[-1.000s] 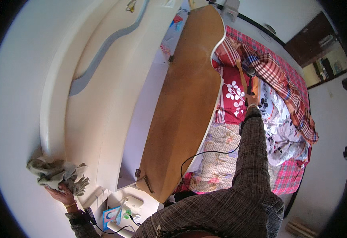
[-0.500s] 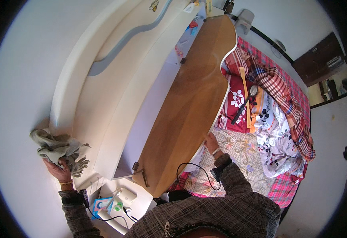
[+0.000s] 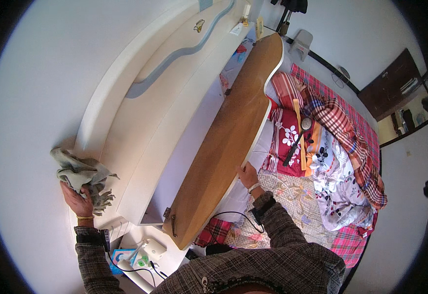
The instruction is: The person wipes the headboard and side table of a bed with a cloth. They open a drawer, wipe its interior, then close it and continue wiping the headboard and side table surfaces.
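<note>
Bedroom, pale walls; the bed (image 3: 292, 193) w/ a floral sheet is to our right, a white headboard (image 3: 140, 130) to our left. Btwn them lies the brown panel (image 3: 219, 142), hinged along its L side next to an open compartment (image 3: 179, 147). Its long axis runs diagonally, from the near end just ahead of our lap to the far end, up & right. Our R hand (image 3: 248, 176) is the nearer one: it's touching, thumb & fingers narrowed on the panel's pale wavy rim, approx. midway along; underside's hidden, so we can't tell how far the fingers wrap. Panel's to that hand's L. Our L hand (image 3: 78, 198) is well apart, holding a bunched grey cloth (image 3: 79, 169) at the headboard's near end; from there the panel's off to the R, w/ part of the headboard btwn.
</note>
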The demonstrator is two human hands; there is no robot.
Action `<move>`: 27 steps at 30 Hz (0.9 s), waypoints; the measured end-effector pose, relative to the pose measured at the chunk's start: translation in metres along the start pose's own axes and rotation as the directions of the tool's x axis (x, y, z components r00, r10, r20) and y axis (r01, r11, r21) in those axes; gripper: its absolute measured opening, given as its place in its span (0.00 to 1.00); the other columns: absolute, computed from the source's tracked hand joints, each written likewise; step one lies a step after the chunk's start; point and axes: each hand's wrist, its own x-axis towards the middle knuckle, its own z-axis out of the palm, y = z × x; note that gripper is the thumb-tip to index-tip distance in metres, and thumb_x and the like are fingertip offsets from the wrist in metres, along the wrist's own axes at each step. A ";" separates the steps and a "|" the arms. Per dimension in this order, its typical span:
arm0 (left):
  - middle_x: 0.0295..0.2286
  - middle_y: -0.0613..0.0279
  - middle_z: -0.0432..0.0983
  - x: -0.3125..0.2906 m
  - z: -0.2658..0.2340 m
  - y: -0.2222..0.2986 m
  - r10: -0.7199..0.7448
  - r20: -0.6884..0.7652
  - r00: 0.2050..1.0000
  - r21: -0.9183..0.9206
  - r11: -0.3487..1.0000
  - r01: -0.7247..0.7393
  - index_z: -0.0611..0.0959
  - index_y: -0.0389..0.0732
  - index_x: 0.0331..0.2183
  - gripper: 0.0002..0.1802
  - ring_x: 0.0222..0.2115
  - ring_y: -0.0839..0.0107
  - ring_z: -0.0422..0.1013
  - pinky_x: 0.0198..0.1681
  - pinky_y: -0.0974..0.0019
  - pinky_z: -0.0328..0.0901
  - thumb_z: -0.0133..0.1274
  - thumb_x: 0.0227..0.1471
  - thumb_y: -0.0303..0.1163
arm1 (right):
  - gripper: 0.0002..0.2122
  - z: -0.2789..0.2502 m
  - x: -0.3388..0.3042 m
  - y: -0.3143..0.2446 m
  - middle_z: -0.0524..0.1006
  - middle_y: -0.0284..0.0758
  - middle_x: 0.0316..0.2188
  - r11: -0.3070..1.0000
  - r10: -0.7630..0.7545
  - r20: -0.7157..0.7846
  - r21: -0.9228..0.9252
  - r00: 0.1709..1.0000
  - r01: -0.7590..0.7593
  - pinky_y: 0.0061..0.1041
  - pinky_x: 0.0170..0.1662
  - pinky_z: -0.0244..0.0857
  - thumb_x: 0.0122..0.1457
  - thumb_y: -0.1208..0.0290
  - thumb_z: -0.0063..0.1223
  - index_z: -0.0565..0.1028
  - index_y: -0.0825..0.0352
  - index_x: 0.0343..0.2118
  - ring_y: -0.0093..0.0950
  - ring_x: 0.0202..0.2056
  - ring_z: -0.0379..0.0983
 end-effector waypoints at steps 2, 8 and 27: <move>0.55 0.31 0.57 0.000 0.000 0.000 -0.019 0.013 1.000 0.033 0.999 0.019 0.52 0.32 0.61 0.40 0.53 0.35 0.60 0.56 0.47 0.57 0.49 0.51 0.30 | 0.14 0.006 0.005 -0.012 0.76 0.42 0.20 0.999 -0.034 -0.025 -0.003 0.999 0.034 0.34 0.26 0.68 0.55 0.61 0.56 0.70 0.70 0.31 0.37 0.22 0.76; 0.55 0.31 0.57 -0.002 0.001 -0.002 0.022 0.006 1.000 0.090 0.996 -0.023 0.53 0.32 0.60 0.38 0.53 0.35 0.59 0.56 0.46 0.57 0.49 0.53 0.34 | 0.15 0.037 0.022 -0.047 0.76 0.45 0.21 0.983 -0.170 -0.077 -0.082 0.982 0.164 0.41 0.29 0.68 0.54 0.62 0.56 0.70 0.71 0.32 0.46 0.26 0.75; 0.55 0.31 0.58 -0.004 0.006 -0.003 0.041 -0.043 0.998 0.088 0.995 -0.037 0.54 0.32 0.60 0.39 0.53 0.36 0.60 0.57 0.46 0.56 0.51 0.52 0.34 | 0.50 0.139 0.060 -0.158 0.35 0.63 0.64 0.994 -0.101 0.096 0.058 0.990 0.096 0.36 0.69 0.32 0.49 0.66 0.57 0.30 0.87 0.59 0.53 0.66 0.31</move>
